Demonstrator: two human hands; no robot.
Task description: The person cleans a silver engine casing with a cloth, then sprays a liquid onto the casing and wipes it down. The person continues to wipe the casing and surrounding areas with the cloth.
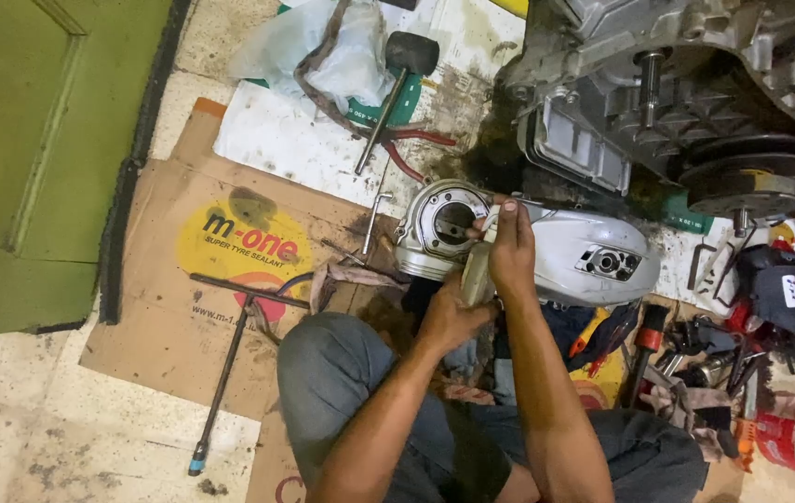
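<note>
A silver engine cylinder (437, 226) with a round bore lies on the floor in front of my knees, next to a silver engine cover (593, 256). My left hand (449, 312) grips a pale, flat part (475, 273) from below. My right hand (511, 247) rests on top of the same part, fingers pointing at the cylinder's bore. Both hands are closed around it just right of the cylinder.
A large engine block (686, 84) stands at the upper right. A black rubber mallet (397, 79) and red-handled pliers (411, 154) lie on a dirty white sheet. A long T-handle wrench (230, 354) lies on cardboard (165, 307). Several tools (742, 373) crowd the right. A green door (34, 158) is left.
</note>
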